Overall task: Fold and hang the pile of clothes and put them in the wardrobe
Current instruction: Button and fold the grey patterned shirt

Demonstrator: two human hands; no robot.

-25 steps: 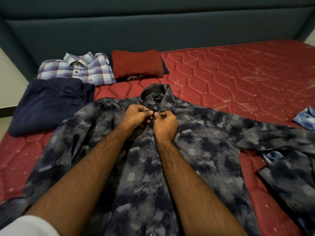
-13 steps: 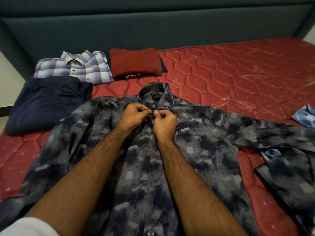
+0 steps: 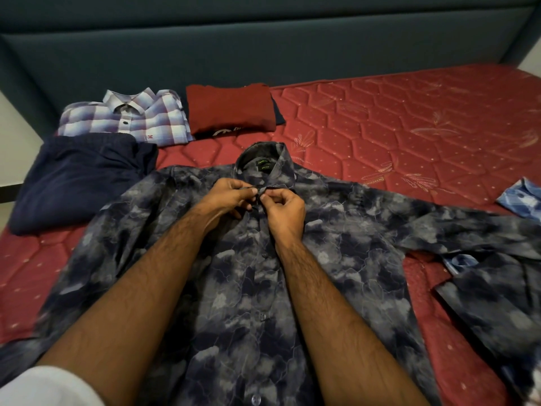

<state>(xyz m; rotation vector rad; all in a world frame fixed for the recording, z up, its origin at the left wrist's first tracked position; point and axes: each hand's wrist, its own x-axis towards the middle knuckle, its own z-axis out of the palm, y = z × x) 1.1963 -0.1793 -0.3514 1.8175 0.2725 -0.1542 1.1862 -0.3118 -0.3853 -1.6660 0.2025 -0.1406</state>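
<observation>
A grey patterned shirt is laid flat, front up, on a red mattress and is pinched at the top of its front by both hands.

The mattress is backed by a dark teal headboard. Beyond the shirt's left shoulder, folded navy trousers, a folded checked shirt and a folded red top are lined up. A blue cloth is seen at the right edge. Just below the collar, the shirt's edges are pinched between curled fingers by the left hand and the right hand, which are almost touching.
</observation>
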